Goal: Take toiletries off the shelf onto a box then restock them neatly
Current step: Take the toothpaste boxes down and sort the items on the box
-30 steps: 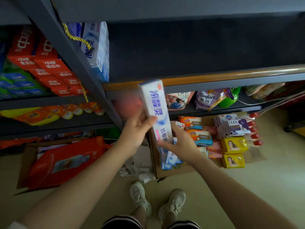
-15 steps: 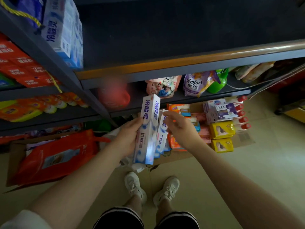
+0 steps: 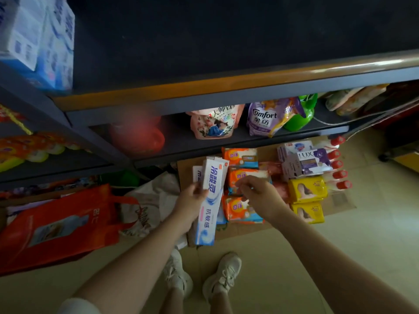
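My left hand (image 3: 189, 206) grips a white and blue toothpaste box (image 3: 212, 196), with more such boxes stacked behind it, above the left end of a flattened cardboard box (image 3: 246, 230) on the floor. To its right, apart from the toothpaste, my right hand (image 3: 260, 196) hovers with loosely curled fingers over orange soap packs (image 3: 240, 157) and holds nothing. On the cardboard also lie LUX soap boxes (image 3: 306, 162), yellow packs (image 3: 307, 189) and red-capped bottles (image 3: 340, 173). The dark upper shelf (image 3: 204, 46) is bare except for toothpaste cartons (image 3: 45, 41) at its left end.
The lower shelf holds a Comfort pouch (image 3: 265, 118), a pink pouch (image 3: 215, 123), a green bottle (image 3: 301, 114) and a blurred red jug (image 3: 140, 137). A red bag (image 3: 59, 225) lies on the floor at left. My feet (image 3: 199, 277) stand just before the cardboard.
My view has tilted down. My left hand has lowered the toothpaste boxes from shelf height toward the cardboard. My right hand has come off the boxes and moved right.
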`<state>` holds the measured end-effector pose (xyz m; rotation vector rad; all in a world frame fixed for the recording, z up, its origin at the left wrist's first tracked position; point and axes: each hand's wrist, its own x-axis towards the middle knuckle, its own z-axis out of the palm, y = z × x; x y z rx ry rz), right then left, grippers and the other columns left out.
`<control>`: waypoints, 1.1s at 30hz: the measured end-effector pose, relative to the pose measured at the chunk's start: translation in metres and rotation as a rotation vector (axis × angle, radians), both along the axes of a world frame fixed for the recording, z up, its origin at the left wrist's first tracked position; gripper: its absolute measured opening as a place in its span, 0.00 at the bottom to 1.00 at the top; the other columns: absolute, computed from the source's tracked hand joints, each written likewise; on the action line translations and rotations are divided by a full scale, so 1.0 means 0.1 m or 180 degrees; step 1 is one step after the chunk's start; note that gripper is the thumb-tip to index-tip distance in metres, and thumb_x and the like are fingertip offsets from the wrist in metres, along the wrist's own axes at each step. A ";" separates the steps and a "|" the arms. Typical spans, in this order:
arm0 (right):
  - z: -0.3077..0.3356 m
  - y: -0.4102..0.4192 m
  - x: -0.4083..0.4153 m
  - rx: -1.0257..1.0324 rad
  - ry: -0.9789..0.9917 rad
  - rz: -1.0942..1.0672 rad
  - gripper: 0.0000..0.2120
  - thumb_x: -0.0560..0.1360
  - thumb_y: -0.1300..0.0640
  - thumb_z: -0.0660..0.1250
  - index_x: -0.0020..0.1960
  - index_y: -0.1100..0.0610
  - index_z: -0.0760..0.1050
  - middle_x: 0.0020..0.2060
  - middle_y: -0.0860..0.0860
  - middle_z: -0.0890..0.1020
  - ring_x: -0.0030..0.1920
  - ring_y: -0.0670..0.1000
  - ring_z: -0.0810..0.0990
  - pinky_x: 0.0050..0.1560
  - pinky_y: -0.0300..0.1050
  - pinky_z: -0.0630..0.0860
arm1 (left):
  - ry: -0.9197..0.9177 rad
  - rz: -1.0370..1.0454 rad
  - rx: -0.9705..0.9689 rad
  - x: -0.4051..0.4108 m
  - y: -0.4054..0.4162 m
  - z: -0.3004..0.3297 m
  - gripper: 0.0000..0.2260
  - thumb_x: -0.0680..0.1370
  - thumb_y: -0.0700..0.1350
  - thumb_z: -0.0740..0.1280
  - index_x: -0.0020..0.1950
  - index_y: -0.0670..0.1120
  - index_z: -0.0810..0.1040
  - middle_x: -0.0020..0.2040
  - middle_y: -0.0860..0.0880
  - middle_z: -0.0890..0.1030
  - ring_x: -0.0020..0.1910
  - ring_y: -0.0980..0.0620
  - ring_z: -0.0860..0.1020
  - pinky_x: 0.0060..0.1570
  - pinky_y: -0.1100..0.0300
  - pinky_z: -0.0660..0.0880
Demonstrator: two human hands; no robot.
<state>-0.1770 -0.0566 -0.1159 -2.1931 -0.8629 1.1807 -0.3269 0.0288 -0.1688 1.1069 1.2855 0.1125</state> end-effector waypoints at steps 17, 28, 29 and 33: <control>0.64 0.55 -0.19 0.0891 -0.0118 0.0430 0.08 0.77 0.63 0.60 0.48 0.52 0.75 0.40 0.47 0.81 0.40 0.45 0.79 0.42 0.35 0.74 | 0.0219 -0.0959 0.1212 -0.30 0.40 0.37 0.14 0.79 0.42 0.61 0.65 0.45 0.72 0.55 0.48 0.80 0.51 0.54 0.79 0.52 0.63 0.73; 1.51 2.19 -1.44 0.2485 -0.0837 0.1544 0.20 0.77 0.66 0.56 0.68 0.58 0.68 0.66 0.57 0.70 0.64 0.57 0.70 0.65 0.46 0.67 | 0.1114 -0.0449 0.4785 -1.60 1.29 1.94 0.21 0.77 0.43 0.57 0.69 0.39 0.66 0.71 0.41 0.63 0.71 0.45 0.60 0.70 0.55 0.59; 1.51 2.32 -1.49 0.2412 -0.1131 0.1760 0.23 0.77 0.65 0.55 0.71 0.56 0.64 0.70 0.56 0.66 0.67 0.59 0.66 0.66 0.52 0.65 | 0.1333 -0.0653 0.4859 -1.65 1.32 1.92 0.23 0.76 0.43 0.59 0.71 0.39 0.63 0.73 0.40 0.60 0.73 0.44 0.57 0.71 0.52 0.58; 1.40 2.65 -1.52 0.1717 -0.2020 0.2559 0.27 0.78 0.62 0.56 0.75 0.51 0.53 0.76 0.50 0.51 0.74 0.57 0.51 0.68 0.59 0.63 | 0.1876 -0.1242 0.4924 -1.72 1.43 1.78 0.33 0.71 0.40 0.69 0.72 0.37 0.59 0.75 0.38 0.52 0.73 0.42 0.53 0.69 0.49 0.55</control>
